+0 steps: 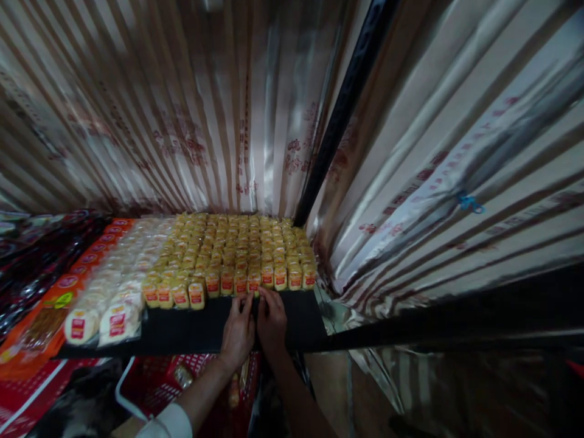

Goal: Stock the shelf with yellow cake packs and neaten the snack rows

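Rows of small yellow cakes in clear wrappers with red labels point(227, 281) cover the right part of the black shelf point(182, 331). At the front of the middle rows, my left hand point(238, 333) and my right hand point(272, 319) come together, fingers closed and pointing forward. Their fingertips meet at the lower edge of one wrapped yellow cake point(253, 281), gripping it from both sides. The fingers partly cover its base. To the left, a few front cakes point(180, 295) stand slightly nearer the shelf edge.
Wrapped white round cakes point(119, 321) and orange snack packets point(55, 304) lie farther left. A black post point(347, 109) rises at the back right before printed plastic sheeting point(255, 121). Below the shelf, a red basket point(159, 386) holds some packets.
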Tool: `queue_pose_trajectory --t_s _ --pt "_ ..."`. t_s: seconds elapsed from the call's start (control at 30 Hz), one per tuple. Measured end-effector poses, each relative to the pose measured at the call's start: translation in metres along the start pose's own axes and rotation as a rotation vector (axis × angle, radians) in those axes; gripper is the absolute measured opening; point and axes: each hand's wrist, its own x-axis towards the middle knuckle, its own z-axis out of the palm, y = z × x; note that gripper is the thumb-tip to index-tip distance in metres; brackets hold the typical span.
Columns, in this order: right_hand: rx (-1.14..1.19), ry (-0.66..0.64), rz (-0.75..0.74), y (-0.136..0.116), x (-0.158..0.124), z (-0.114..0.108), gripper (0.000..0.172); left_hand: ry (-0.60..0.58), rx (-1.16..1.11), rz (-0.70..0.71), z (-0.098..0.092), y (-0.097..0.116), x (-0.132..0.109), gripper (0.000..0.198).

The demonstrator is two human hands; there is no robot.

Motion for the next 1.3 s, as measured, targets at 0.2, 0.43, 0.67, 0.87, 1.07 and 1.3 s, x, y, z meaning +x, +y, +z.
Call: queue_pose_trajectory --t_s 0.2,0.43,0.67,0.87,1.07,1.3 --pt "0.027 -0.022 0.019 0.002 0.001 0.001 0.033 0.035 0.035 0.033 0.007 -0.009 0.001 0.05" --pt "0.016 -0.039 0.069 0.002 0.001 0.004 0.033 0.003 0.093 -0.01 0.009 -0.004 0.002 0.053" --pt "-0.017 -0.068 0.042 0.005 0.001 0.004 0.037 0.006 0.075 0.008 0.007 -0.003 0.001 0.052" --pt "-0.079 -0.074 0.013 0.004 0.002 0.005 0.043 0.04 0.094 0.027 0.01 -0.007 0.003 0.051" --pt "-0.084 -0.019 -0.033 0.001 0.001 0.001 0.04 0.077 0.024 0.093 0.004 0.0 -0.004 0.045" --pt "-0.015 -0.094 -0.217 -0.029 -0.014 -0.011 0.035 0.058 -0.068 0.043 -0.016 -0.008 -0.075 0.035"
